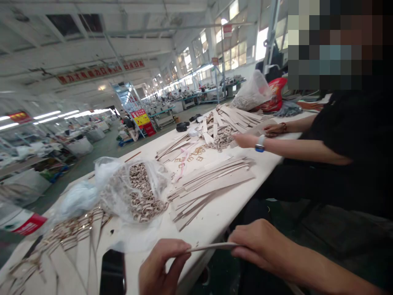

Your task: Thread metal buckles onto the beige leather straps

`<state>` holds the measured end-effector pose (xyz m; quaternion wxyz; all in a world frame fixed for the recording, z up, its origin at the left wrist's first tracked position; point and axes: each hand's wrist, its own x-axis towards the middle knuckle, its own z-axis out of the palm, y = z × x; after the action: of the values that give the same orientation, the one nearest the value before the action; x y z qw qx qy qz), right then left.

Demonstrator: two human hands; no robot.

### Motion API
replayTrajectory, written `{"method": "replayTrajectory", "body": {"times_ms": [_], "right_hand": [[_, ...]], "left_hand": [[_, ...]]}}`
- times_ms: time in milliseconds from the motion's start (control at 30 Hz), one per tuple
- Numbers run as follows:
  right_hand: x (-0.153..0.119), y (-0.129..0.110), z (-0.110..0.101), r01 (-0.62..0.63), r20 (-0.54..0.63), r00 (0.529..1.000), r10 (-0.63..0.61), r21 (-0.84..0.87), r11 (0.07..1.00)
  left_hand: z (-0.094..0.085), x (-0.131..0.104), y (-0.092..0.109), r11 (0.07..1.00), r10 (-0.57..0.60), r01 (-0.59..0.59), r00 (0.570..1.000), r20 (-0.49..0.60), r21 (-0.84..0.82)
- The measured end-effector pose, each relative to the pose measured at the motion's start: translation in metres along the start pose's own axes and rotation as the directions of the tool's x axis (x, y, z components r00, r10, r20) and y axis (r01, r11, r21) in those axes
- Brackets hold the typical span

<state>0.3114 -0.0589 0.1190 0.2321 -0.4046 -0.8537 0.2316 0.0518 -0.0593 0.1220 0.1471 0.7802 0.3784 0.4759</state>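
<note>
1. Head view, nearest: we see the left hand [162,264] pinching one end of a thin strap [211,246] between thumb and fingertips; right hand [258,246] grips it farther along, fingers closed.
2. We mark the strap at the near table edge, seen edge-on, long axis running left-right between the hands, slightly higher at right. We can't tell which end is the tip.
3. Left of the hands, we log a dark phone [113,272], then buckled straps [73,254] fanned out.
4. Beyond: clear bag [135,188] of small loops; to its right, flat strips [211,188], lengthwise toward upper right.
5. Farther, we note loose buckles [196,155] and a co-worker's hands [245,141] near more strips [227,119].
</note>
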Motion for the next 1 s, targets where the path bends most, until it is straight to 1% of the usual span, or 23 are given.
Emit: {"method": "replayTrajectory", "body": {"times_ms": [33, 67, 100, 133, 167, 233, 267, 300, 333, 367, 400, 433, 467, 500, 567, 633, 700, 733, 800, 867, 900, 933, 1000], "right_hand": [[-0.005, 0.004, 0.005, -0.083, 0.077, 0.994, 0.074, 0.125, 0.989], [-0.009, 0.009, 0.013, -0.151, 0.135, 0.984, 0.120, 0.254, 0.955], [-0.011, 0.014, 0.024, -0.209, 0.180, 0.972, 0.148, 0.386, 0.898], [-0.011, 0.019, 0.037, -0.265, 0.219, 0.960, 0.174, 0.515, 0.815], [-0.009, 0.025, 0.052, -0.320, 0.258, 0.946, 0.197, 0.634, 0.704], [-0.003, 0.033, 0.081, -0.420, 0.353, 0.907, 0.231, 0.802, 0.425], [0.000, 0.037, 0.093, -0.460, 0.404, 0.884, 0.234, 0.841, 0.286], [0.003, 0.039, 0.102, -0.482, 0.440, 0.867, 0.232, 0.859, 0.174], [0.006, 0.041, 0.108, -0.492, 0.463, 0.857, 0.227, 0.866, 0.093], [0.009, 0.042, 0.111, -0.495, 0.476, 0.851, 0.223, 0.868, 0.037], [0.011, 0.042, 0.113, -0.496, 0.483, 0.847, 0.223, 0.868, 0.002], [0.012, 0.041, 0.113, -0.498, 0.489, 0.845, 0.217, 0.867, -0.016], [0.013, 0.040, 0.113, -0.503, 0.497, 0.844, 0.203, 0.864, -0.022], [0.013, 0.039, 0.113, -0.511, 0.505, 0.843, 0.186, 0.859, -0.020], [0.012, 0.038, 0.117, -0.524, 0.515, 0.839, 0.174, 0.851, 0.009], [0.009, 0.039, 0.125, -0.533, 0.509, 0.829, 0.231, 0.844, 0.054], [0.006, 0.040, 0.134, -0.539, 0.495, 0.823, 0.279, 0.835, 0.110], [0.005, 0.041, 0.137, -0.534, 0.482, 0.830, 0.280, 0.832, 0.151], [0.005, 0.039, 0.139, -0.489, 0.415, 0.866, 0.279, 0.818, 0.301], [0.006, 0.037, 0.135, -0.414, 0.295, 0.908, 0.298, 0.747, 0.520], [0.007, 0.036, 0.132, -0.375, 0.233, 0.925, 0.300, 0.691, 0.618], [0.008, 0.036, 0.129, -0.339, 0.186, 0.939, 0.288, 0.639, 0.691], [0.007, 0.040, 0.126, -0.292, 0.147, 0.955, 0.256, 0.589, 0.753]], "left_hand": [[0.014, -0.005, -0.003, 0.983, -0.165, 0.165, 0.986, 0.009, -0.082], [0.028, -0.010, -0.007, 0.941, -0.304, 0.306, 0.952, 0.038, -0.146], [0.043, -0.015, -0.011, 0.887, -0.411, 0.421, 0.907, 0.095, -0.191], [0.056, -0.020, -0.016, 0.835, -0.477, 0.501, 0.866, 0.152, -0.227], [0.068, -0.025, -0.021, 0.787, -0.525, 0.561, 0.828, 0.198, -0.256], [0.083, -0.033, -0.030, 0.679, -0.597, 0.661, 0.751, 0.282, -0.321], [0.086, -0.037, -0.034, 0.606, -0.627, 0.704, 0.709, 0.324, -0.369], [0.087, -0.040, -0.037, 0.517, -0.647, 0.741, 0.666, 0.372, -0.429], [0.086, -0.043, -0.040, 0.415, -0.653, 0.766, 0.627, 0.425, -0.492], [0.084, -0.046, -0.042, 0.313, -0.648, 0.777, 0.595, 0.475, -0.546], [0.082, -0.048, -0.044, 0.229, -0.638, 0.777, 0.575, 0.513, -0.586], [0.080, -0.050, -0.046, 0.177, -0.625, 0.774, 0.566, 0.538, -0.608], [0.079, -0.052, -0.047, 0.161, -0.614, 0.770, 0.568, 0.548, -0.617], [0.078, -0.053, -0.049, 0.179, -0.605, 0.770, 0.577, 0.549, -0.613], [0.079, -0.055, -0.050, 0.262, -0.601, 0.767, 0.605, 0.522, -0.586], [0.082, -0.058, -0.051, 0.327, -0.623, 0.762, 0.619, 0.479, -0.559], [0.089, -0.061, -0.052, 0.344, -0.682, 0.762, 0.604, 0.412, -0.548], [0.092, -0.063, -0.052, 0.343, -0.709, 0.762, 0.593, 0.381, -0.549], [0.100, -0.068, -0.052, 0.358, -0.740, 0.756, 0.588, 0.327, -0.548], [0.105, -0.072, -0.053, 0.393, -0.744, 0.746, 0.601, 0.291, -0.538], [0.105, -0.073, -0.055, 0.402, -0.736, 0.751, 0.605, 0.302, -0.525], [0.102, -0.072, -0.058, 0.403, -0.724, 0.765, 0.602, 0.336, -0.502], [0.084, -0.065, -0.070, 0.432, -0.694, 0.794, 0.595, 0.405, -0.427]]}}
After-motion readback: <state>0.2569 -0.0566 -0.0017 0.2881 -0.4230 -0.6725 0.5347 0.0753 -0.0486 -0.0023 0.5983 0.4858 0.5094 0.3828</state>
